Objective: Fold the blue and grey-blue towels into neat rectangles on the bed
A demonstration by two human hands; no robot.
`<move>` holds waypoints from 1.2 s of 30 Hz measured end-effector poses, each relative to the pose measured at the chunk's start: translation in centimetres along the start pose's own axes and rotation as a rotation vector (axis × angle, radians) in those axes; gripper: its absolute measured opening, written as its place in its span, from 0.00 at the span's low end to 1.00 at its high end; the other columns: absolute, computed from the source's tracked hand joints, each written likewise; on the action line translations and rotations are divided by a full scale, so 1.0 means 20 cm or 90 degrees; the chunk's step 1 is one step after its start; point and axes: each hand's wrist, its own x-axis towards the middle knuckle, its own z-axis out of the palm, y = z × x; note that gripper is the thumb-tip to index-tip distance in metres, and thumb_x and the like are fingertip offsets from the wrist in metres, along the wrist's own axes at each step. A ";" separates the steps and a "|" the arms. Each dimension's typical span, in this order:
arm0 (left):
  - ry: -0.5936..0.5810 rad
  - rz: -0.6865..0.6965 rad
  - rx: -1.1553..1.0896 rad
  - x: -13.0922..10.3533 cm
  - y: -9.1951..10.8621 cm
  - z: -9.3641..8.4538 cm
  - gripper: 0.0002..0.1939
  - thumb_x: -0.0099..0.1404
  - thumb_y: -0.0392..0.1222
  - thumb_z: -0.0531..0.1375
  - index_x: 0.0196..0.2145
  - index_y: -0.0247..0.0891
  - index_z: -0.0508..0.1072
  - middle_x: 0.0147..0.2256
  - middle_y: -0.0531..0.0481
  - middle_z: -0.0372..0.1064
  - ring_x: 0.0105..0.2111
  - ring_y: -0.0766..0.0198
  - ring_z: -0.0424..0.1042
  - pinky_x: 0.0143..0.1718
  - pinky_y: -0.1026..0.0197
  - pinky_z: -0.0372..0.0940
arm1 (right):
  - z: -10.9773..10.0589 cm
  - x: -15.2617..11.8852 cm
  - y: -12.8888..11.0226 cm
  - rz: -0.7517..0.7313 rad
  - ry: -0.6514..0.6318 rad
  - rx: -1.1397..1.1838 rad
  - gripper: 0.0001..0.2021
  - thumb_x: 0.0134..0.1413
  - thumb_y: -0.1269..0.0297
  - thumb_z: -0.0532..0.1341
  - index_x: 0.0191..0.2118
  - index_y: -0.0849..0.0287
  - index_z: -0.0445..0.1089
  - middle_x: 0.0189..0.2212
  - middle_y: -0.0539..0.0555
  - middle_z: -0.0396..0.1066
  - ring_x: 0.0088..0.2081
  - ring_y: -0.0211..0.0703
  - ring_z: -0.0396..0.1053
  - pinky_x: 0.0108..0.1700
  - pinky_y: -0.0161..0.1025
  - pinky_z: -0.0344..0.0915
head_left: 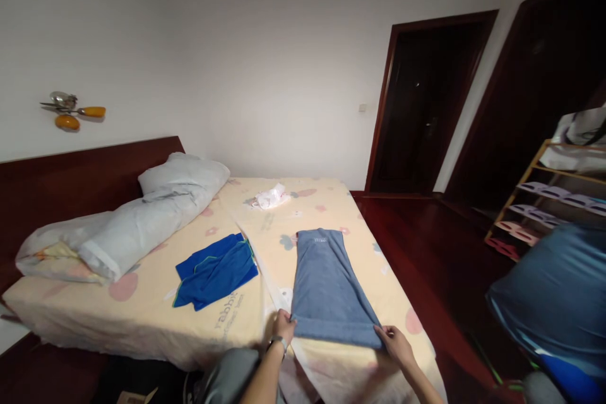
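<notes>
A blue-grey garment point(326, 284) lies spread on the bed, narrow at the far end and wider toward me. Small pale lettering shows near its far edge, and a band of cloth is turned or hemmed along the near edge. My left hand point(285, 326), with a watch on the wrist, pinches the near left corner. At the opposite near corner, my right hand point(396, 344) grips the cloth between thumb and fingers. To the left of the garment, a bright blue piece of clothing point(215, 271) with green trim rests loosely folded.
The bed point(265, 246) has a yellow patterned sheet. A crumpled white bag or cloth point(271, 197) lies farther back, and a grey-white quilt point(156, 218) is heaped by the headboard point(89, 183). Blue clothing point(558, 297) and a shoe rack point(534, 199) stand at right.
</notes>
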 end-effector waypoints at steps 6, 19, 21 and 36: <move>-0.037 0.039 0.056 -0.06 -0.02 -0.03 0.07 0.65 0.38 0.59 0.42 0.41 0.67 0.40 0.49 0.74 0.41 0.62 0.74 0.41 0.65 0.62 | 0.02 -0.08 0.10 -0.045 0.011 -0.030 0.23 0.46 0.41 0.53 0.39 0.54 0.65 0.36 0.61 0.76 0.38 0.56 0.76 0.43 0.48 0.70; -0.119 0.303 0.182 -0.08 -0.09 -0.10 0.23 0.51 0.25 0.59 0.44 0.45 0.73 0.49 0.51 0.70 0.51 0.61 0.67 0.51 0.65 0.59 | -0.10 -0.26 0.14 -0.280 -0.090 -0.093 0.28 0.40 0.62 0.58 0.53 0.49 0.70 0.54 0.55 0.72 0.58 0.55 0.67 0.62 0.50 0.64; -0.154 0.329 0.219 -0.09 -0.10 -0.10 0.27 0.49 0.26 0.60 0.46 0.46 0.73 0.51 0.51 0.69 0.52 0.58 0.67 0.52 0.62 0.60 | -0.10 -0.26 0.13 -0.263 -0.094 -0.084 0.27 0.43 0.60 0.57 0.53 0.52 0.70 0.54 0.56 0.72 0.58 0.54 0.67 0.62 0.50 0.63; -0.034 0.185 0.043 0.04 -0.10 -0.03 0.12 0.72 0.44 0.51 0.39 0.39 0.72 0.38 0.50 0.76 0.37 0.66 0.73 0.36 0.68 0.57 | -0.05 -0.11 0.12 -0.170 -0.094 0.129 0.25 0.41 0.58 0.59 0.48 0.59 0.71 0.50 0.59 0.75 0.54 0.53 0.71 0.60 0.46 0.65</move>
